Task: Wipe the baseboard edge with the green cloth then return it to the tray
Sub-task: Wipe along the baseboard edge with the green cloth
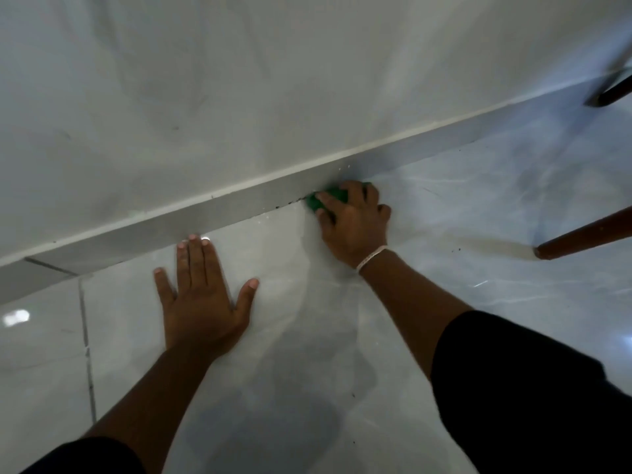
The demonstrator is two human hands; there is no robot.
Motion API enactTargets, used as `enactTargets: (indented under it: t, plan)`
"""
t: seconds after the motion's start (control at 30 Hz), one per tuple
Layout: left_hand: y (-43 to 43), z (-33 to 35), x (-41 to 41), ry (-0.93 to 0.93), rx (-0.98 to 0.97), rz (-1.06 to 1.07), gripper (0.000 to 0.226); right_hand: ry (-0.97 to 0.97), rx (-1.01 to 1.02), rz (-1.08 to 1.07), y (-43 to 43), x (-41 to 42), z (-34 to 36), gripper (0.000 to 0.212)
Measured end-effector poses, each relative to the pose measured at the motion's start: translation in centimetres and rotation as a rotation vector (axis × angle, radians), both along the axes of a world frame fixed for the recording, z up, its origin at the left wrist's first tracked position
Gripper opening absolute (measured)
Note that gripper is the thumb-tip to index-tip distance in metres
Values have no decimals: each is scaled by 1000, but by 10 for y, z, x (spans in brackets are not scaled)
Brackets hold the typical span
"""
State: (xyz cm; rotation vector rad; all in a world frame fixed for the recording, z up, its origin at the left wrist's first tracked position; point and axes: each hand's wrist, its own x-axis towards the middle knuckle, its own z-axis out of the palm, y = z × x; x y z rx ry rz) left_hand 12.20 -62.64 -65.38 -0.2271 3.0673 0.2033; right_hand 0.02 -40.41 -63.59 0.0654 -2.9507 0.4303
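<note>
Head view, looking down at the floor: the right hand (352,220) is curled over the green cloth (325,199), fingers bent and closed around it, so only a bunched patch of green shows past the fingertips. The cloth sits right in the corner where the grey baseboard (239,203) meets the glossy tiled floor (461,206), touching both, with dark specks along that seam just to its left. A white band (371,257) circles the right wrist. The left hand (201,295) is flat on the tile, fingers spread wide and holding nothing, its fingertips just short of the baseboard. The baseboard runs diagonally, low at left and higher at right, under the white wall (239,80). Along the seam to the left the floor is bare. To the right, two brown wooden furniture legs (581,239) stand near the edge of view, well apart from the cloth.
</note>
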Motion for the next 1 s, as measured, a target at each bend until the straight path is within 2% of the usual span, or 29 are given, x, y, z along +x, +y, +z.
enactTargets:
  t: [0.13, 0.17, 0.33, 0.43, 0.5, 0.57, 0.63, 0.73, 0.83, 1.0]
  plan:
    - [-2, -2, -1, -9, 8, -10, 97, -110, -59, -277, 4, -5, 4, 39]
    - [-1, -2, -1, -15, 9, -8, 97, -129, -43, -292, -9, 0, 8, 41]
    - [-8, -1, 1, 1, 49, -34, 99, -92, 12, 23, -53, 27, 8, 43]
    - [-30, -2, 12, 0, 46, -97, 98, -39, 25, -99, -30, 18, 4, 38]
    - [-43, -2, 21, 14, 41, -62, 97, -74, 8, -276, -26, 16, 4, 40]
    - [-47, -2, 24, 13, 37, -39, 96, -95, 26, -348, -44, 19, 7, 44]
    - [-46, -2, 23, 2, 37, -37, 96, -107, 30, -303, -75, 30, 8, 48]
    - [-45, -2, 21, 1, 38, -36, 98, -63, 55, -116, -108, 52, 4, 45]
    - [-46, 0, 23, 3, 57, -33, 98, 38, 68, 10, -96, 47, 0, 36]
    - [-46, -2, 22, -2, 27, -43, 96, -68, 18, -249, -76, 31, 4, 38]
